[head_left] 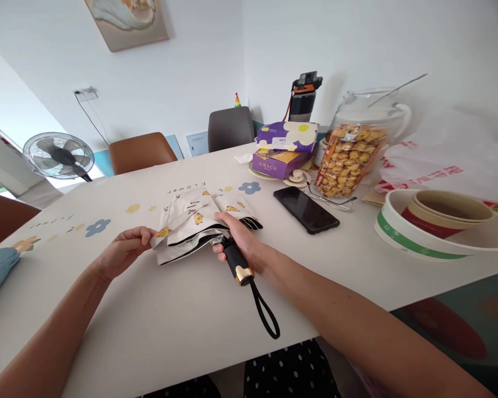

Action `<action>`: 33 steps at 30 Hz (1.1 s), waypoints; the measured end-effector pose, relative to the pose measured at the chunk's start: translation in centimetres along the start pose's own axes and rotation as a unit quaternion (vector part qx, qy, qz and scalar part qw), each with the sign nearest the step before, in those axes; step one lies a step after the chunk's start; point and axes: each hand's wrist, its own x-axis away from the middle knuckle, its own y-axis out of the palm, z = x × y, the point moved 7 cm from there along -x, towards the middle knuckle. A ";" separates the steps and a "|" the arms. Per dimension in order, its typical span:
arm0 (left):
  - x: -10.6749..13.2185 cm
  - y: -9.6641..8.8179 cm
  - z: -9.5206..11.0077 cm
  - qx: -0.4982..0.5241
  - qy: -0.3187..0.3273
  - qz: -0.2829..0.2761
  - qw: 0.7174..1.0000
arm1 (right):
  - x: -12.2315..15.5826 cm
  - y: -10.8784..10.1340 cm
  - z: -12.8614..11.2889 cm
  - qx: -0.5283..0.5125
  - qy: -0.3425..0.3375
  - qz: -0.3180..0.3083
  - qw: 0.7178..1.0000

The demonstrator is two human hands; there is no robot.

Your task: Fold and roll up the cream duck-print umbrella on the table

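The umbrella (199,226) is held at its handle by the right hand (243,240). Its cloth edge is pinched by the left hand (122,251). Bare table (170,320) is seen near the front edge.

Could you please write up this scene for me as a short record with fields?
Left hand: fingers pinch the canopy edge of the umbrella
Right hand: grips the umbrella where the canopy meets the black handle
Umbrella: loosely folded, white with yellow prints, on the table; strap lies toward the near edge
Nearby: phone, glasses, snack jar, purple box
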 end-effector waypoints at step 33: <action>0.5 5.2 2.1 0.176 -0.111 0.015 0.978 | 0.0 -0.4 -0.3 -0.016 -0.018 0.036 0.999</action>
